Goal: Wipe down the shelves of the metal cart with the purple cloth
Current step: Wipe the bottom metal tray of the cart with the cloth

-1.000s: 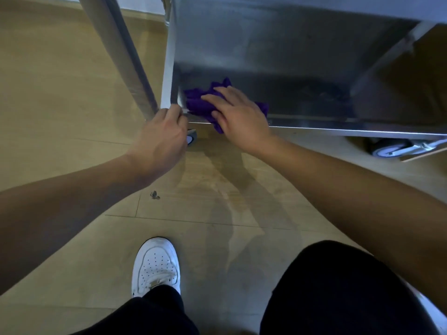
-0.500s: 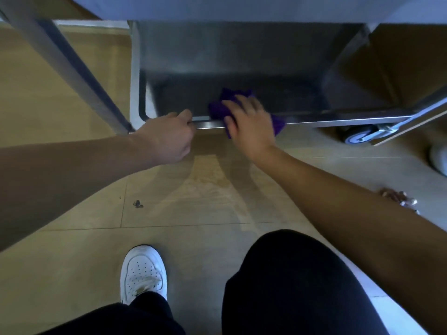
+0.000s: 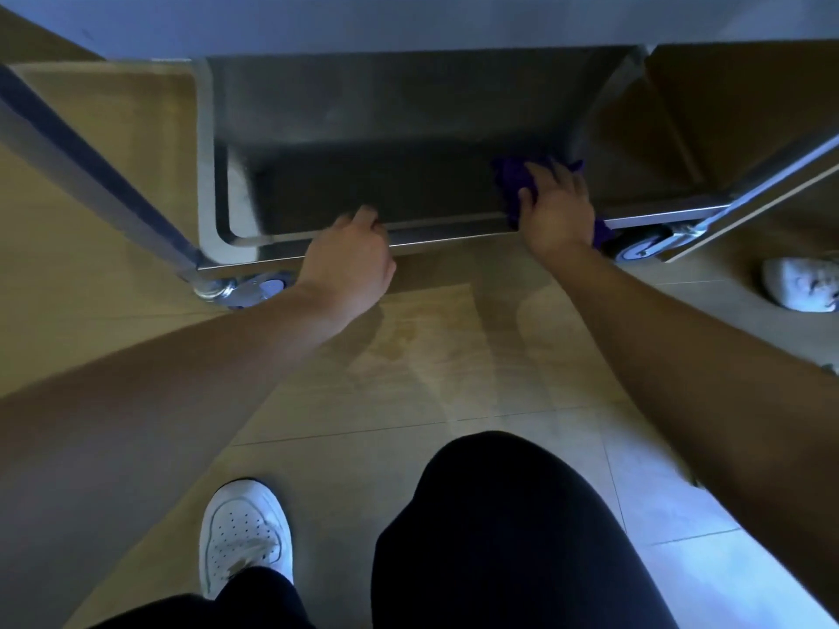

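The metal cart's bottom shelf (image 3: 363, 183) lies low in front of me, dark and shaded under an upper shelf (image 3: 408, 20). My right hand (image 3: 556, 206) lies flat on the purple cloth (image 3: 513, 177) and presses it onto the shelf at its near right corner; a bit of cloth hangs over the front rim. My left hand (image 3: 349, 261) grips the shelf's front rim (image 3: 445, 236) near the middle, fingers curled over the edge.
Slanted metal cart legs run at the left (image 3: 91, 174) and right (image 3: 772, 174). Caster wheels sit under the near left (image 3: 268, 288) and near right (image 3: 640, 245) corners. My white shoe (image 3: 245, 533) and dark knee (image 3: 499, 515) are on the tiled floor. Another white shoe (image 3: 799, 283) shows at the right.
My right hand has slid the cloth rightward along the shelf's front, from the left corner to the right corner. My left hand shifted right along the rim, keeping its grip.
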The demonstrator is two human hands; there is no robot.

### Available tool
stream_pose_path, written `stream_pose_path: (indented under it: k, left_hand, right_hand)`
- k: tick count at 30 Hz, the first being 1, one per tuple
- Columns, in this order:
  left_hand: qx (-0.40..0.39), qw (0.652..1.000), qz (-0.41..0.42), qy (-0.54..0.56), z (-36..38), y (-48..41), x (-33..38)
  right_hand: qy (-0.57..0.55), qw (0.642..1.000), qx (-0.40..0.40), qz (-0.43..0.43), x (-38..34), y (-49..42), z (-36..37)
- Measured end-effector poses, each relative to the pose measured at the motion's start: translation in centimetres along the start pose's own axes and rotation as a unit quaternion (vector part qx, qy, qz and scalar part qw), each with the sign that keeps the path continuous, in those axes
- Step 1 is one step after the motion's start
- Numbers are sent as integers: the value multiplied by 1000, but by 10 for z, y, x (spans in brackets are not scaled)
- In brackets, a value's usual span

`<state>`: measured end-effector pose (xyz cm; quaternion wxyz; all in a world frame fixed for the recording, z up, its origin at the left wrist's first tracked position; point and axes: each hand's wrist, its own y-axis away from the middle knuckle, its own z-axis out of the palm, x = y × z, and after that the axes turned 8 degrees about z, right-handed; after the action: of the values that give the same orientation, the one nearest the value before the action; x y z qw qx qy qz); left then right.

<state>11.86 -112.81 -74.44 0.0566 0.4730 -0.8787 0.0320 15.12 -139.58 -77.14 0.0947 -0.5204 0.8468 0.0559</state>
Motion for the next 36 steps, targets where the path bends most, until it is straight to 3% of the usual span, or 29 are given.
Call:
stream_pose_path:
  k: [2,6,10,14,17,19,21,24,26,28,30,33,35,36]
  left_hand:
    - [15,1000,-22,14,3,1,3]
    - [35,999,-33,25,6,7,2]
    - [40,998,-23,31,8,10,-2]
    - [47,998,-22,25,13,8,1]
    - [51,999,-14,11,18,5,8]
    - [52,999,-9,12,20,0,14]
    - [49,999,-10,16,21,-4,20]
    - [43,999,-8,5,20,-6,26]
    - [41,999,-6,6,19,-5,26]
    - [41,999,3,3,19,-4,24]
    - [41,999,10,1,19,-5,24]
    - [39,999,3,2,20,-7,29]
    - [37,999,1,-2,21,-9,33]
    - [39,999,8,-8,21,-10,35]
  right_hand:
    - [13,1000,-5,-26,-30,14,5]
    - [-25,979,-72,-188,-104,50,18]
    - [-68,962,-116,-236,-97,36,16]
    - [-48,986,-20,-156,-28,-2,9]
    - [-35,999,-16,-9,2,-18,-1]
    - [-24,999,-9,25,-11,-12,-1]
    - [-23,998,-5,-56,-37,4,7]
    - [-43,977,-61,-198,-64,25,16]
    - [-67,960,-100,-251,-58,23,13]
    - [-77,955,-91,-273,-38,13,8]
    - [-70,969,-44,-232,-6,-5,3]
    - [-52,997,6,-57,30,-26,-6]
    - [-39,998,21,49,25,-26,-5]
    - [-32,998,25,57,15,-21,-3]
